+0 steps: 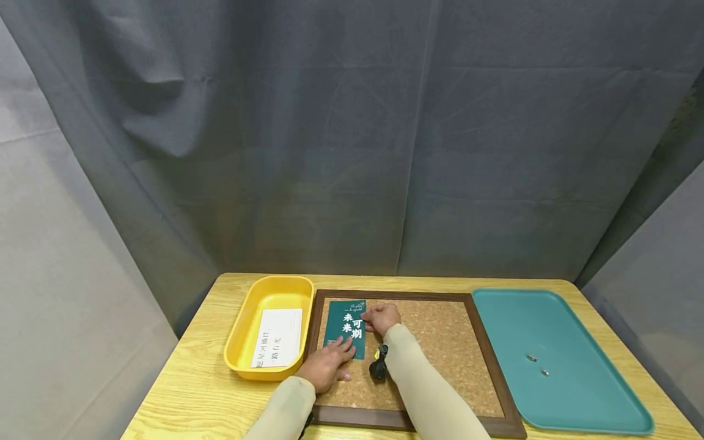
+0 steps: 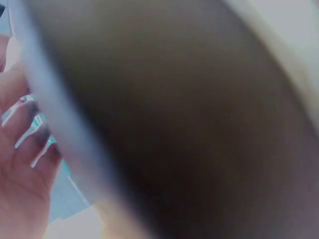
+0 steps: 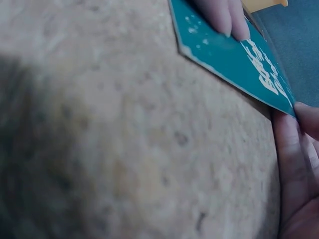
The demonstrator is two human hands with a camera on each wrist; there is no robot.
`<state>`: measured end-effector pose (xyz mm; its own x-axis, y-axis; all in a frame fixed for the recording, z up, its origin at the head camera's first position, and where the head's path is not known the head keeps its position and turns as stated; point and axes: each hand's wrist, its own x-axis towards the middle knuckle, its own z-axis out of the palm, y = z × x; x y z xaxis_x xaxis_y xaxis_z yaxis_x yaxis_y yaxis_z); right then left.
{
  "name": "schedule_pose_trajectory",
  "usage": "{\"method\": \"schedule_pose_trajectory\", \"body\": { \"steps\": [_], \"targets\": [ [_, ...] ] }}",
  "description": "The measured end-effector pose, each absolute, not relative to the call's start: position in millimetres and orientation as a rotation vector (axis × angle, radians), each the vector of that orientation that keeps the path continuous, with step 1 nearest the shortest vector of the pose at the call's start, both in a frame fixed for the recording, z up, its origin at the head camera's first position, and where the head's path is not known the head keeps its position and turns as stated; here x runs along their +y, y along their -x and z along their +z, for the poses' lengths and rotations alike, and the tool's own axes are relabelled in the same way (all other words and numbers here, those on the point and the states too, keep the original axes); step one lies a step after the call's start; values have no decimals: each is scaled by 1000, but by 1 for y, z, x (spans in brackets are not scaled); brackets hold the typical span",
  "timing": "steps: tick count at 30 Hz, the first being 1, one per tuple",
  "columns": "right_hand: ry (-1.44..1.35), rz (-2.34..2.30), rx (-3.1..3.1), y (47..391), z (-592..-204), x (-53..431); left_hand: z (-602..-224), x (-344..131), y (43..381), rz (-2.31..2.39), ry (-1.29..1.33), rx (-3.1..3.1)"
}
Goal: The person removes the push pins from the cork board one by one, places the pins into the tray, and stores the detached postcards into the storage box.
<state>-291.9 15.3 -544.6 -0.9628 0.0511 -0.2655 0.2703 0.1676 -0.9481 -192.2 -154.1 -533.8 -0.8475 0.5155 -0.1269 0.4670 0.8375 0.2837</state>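
A dark green card (image 1: 345,327) with white lettering lies at the left end of a cork board (image 1: 434,354) framed in brown. My left hand (image 1: 326,365) rests its outstretched fingers on the card's lower part. At the card's right edge, my right hand (image 1: 381,319) pinches it; the right wrist view shows the thumb (image 3: 310,119) above that edge and fingers below it. In that view the card (image 3: 224,55) appears close to the cork. A dark blur covers most of the left wrist view, with part of the left hand (image 2: 25,149) at its side.
Left of the board stands a yellow tray (image 1: 236,342) holding white cards (image 1: 279,336) with handwriting. To the right is a teal tray (image 1: 577,391) with two small metallic pieces (image 1: 531,357). All stand on a wooden table (image 1: 181,391) before grey curtains.
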Motion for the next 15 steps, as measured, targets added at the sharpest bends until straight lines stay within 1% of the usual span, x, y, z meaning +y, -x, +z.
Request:
{"method": "schedule_pose_trajectory", "body": {
  "steps": [6, 15],
  "targets": [
    [-319, -1887, 2288, 292, -546, 14, -530, -155, 191, 346, -750, 2817],
    [-324, -1871, 2306, 292, -547, 15, -522, -157, 185, 266, -859, 2922]
  ]
}}
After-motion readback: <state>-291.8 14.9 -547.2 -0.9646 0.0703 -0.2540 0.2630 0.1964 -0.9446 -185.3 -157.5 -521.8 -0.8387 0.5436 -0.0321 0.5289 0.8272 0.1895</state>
